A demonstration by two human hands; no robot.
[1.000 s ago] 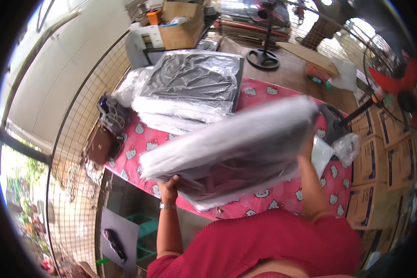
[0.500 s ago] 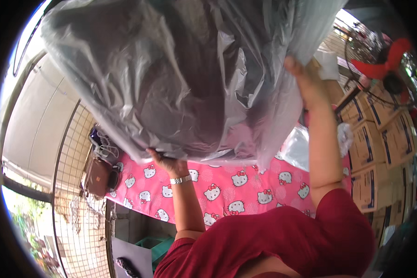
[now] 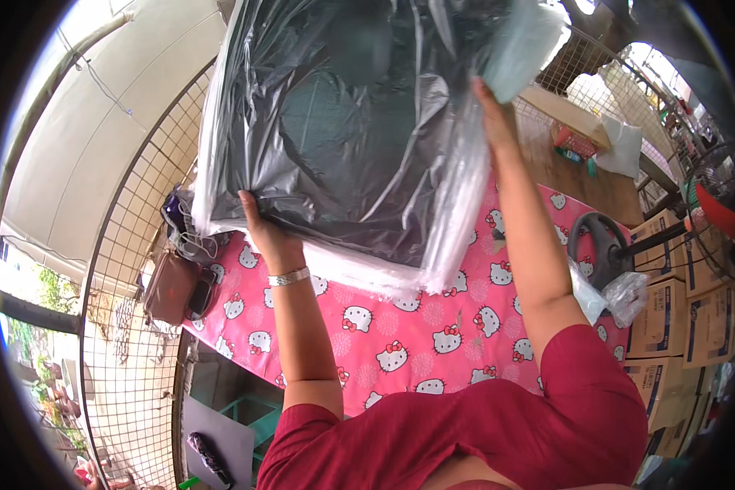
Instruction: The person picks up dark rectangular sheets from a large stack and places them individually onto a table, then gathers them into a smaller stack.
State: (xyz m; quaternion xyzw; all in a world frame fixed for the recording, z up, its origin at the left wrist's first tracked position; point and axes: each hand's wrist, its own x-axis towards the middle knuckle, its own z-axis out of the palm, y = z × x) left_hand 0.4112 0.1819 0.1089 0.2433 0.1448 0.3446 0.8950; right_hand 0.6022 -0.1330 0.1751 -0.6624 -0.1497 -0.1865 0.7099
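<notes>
A large clear plastic bag (image 3: pixel 351 147) with dark, flat contents is held up over the table at the far side, wrinkled and glossy. What the dark contents are, I cannot make out. My left hand (image 3: pixel 270 238) grips the bag's near left edge, its thumb on top and the other fingers hidden beneath. At the right edge, my right hand (image 3: pixel 498 122) closes on the loose plastic, with most of its fingers behind the film. Under the bag lies a pink patterned tablecloth (image 3: pixel 416 327).
A brown bag (image 3: pixel 170 287) sits at the table's left edge beside a wire fence (image 3: pixel 131 237). On the right are a dark steering-wheel-shaped object (image 3: pixel 600 249), crumpled clear plastic (image 3: pixel 626 299), stacked cardboard boxes (image 3: pixel 657 322) and a red-bladed fan (image 3: pixel 717 212).
The bag has moved away from me and dropped lower, showing more of the tablecloth and the right side. Both hands still hold it, and both have shifted slightly left.
</notes>
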